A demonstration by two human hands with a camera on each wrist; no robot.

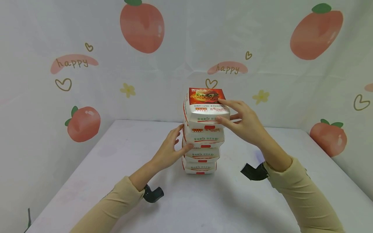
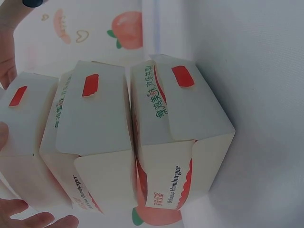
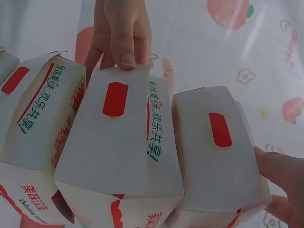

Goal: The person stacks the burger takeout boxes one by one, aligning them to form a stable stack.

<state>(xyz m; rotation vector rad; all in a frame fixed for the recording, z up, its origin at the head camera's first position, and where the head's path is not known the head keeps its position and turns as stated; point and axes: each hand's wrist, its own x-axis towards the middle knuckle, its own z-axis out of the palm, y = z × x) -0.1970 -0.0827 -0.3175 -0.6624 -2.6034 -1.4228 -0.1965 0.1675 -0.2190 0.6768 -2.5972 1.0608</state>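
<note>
In the head view, several white hamburger boxes stand in one stack on the table. The top box [image 1: 207,100] shows a burger picture on its lid and sits a little out of line with those below. At its right corner is my right hand [image 1: 246,121], index fingertip over the lid's edge and thumb at the front flap. Lower down, my left hand [image 1: 167,150] rests against the stack's left side with spread fingers, thumb toward the front. The left wrist view shows the lower boxes [image 2: 97,114] turned sideways. Red stickers [image 3: 115,99] mark the front flaps.
A white table [image 1: 186,207] lies under the stack. Behind it hangs a white cloth [image 1: 175,74] printed with fruit, hearts and flowers. Black wrist mounts [image 1: 254,172] stick out from both sleeves. At the lower left edge a thin dark object [image 1: 29,218] shows.
</note>
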